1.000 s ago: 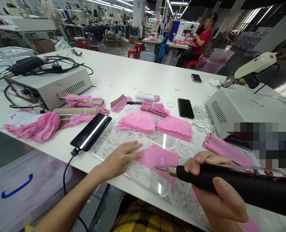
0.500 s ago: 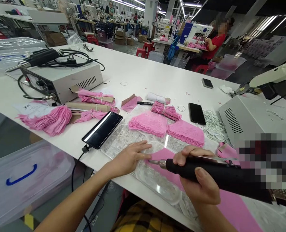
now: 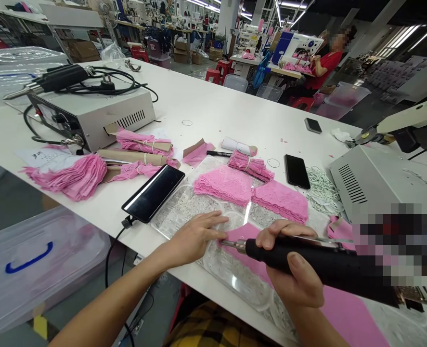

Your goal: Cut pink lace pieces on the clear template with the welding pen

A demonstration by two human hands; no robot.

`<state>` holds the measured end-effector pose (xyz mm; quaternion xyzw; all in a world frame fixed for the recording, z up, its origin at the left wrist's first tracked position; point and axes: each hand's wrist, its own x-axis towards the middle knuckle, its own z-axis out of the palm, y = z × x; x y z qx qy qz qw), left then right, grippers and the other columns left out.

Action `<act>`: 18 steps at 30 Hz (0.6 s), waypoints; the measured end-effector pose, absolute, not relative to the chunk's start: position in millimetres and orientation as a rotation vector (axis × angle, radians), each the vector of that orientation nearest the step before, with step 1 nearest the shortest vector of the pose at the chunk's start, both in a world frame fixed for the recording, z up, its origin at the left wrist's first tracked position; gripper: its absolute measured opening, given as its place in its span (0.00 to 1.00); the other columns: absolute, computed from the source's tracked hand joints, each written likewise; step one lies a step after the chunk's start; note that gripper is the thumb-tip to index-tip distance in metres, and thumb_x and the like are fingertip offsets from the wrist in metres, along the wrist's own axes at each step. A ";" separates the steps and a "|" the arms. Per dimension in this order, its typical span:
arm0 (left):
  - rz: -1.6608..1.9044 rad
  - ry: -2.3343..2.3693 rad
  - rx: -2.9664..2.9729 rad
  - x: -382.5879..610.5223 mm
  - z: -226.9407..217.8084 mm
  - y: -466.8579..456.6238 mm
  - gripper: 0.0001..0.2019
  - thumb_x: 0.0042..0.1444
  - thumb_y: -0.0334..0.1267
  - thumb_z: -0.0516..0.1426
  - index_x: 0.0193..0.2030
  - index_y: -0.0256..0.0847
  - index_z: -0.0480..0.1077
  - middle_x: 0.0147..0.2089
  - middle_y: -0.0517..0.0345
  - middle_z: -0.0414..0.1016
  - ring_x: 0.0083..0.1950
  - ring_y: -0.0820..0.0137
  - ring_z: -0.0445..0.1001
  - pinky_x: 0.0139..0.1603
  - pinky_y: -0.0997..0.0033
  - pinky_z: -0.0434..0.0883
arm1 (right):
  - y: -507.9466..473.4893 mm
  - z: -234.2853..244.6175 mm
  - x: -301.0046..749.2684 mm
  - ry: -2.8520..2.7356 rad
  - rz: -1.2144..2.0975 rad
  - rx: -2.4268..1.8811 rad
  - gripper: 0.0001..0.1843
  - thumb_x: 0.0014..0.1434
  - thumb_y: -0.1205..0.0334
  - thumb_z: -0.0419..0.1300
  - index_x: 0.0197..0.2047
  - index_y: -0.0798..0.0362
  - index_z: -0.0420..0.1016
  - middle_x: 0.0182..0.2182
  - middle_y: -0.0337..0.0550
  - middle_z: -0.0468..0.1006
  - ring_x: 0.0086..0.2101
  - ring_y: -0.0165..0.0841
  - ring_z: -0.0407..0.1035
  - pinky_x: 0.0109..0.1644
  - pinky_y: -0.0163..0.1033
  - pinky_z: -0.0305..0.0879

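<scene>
- Left of the clear board, a fanned pile of pink pieces is lying apart; we are not able to tell its stage.
- Over the board's left part, we are keeping our left hand flat, gripping nothing, fingertips apparently resting at the left corner of the pink fabric piece.
- On the board's near half, that piece is lying singly, partly hidden; we are judging it in progress, not finished.
- Along the board's far side, a left stack and right stack are sitting; we are not distinguishing done from waiting.
- Over the board's right part, our right hand is wrapping round a black tool, its tip at the piece's corner; contact is staying unclear.
</scene>
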<state>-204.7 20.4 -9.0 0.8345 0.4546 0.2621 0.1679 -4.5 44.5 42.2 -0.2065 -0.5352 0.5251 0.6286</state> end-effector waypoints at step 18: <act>0.806 1.290 2.368 -205.9 -8.5 19.4 0.27 0.54 0.16 0.47 0.51 0.45 0.75 0.63 0.52 0.69 0.67 0.61 0.63 0.61 0.51 0.69 | 45.7 43.4 -6.2 -1.264 1.173 -0.486 0.06 0.56 0.60 0.59 0.38 0.49 0.72 0.32 0.39 0.71 0.25 0.28 0.67 0.30 0.42 0.70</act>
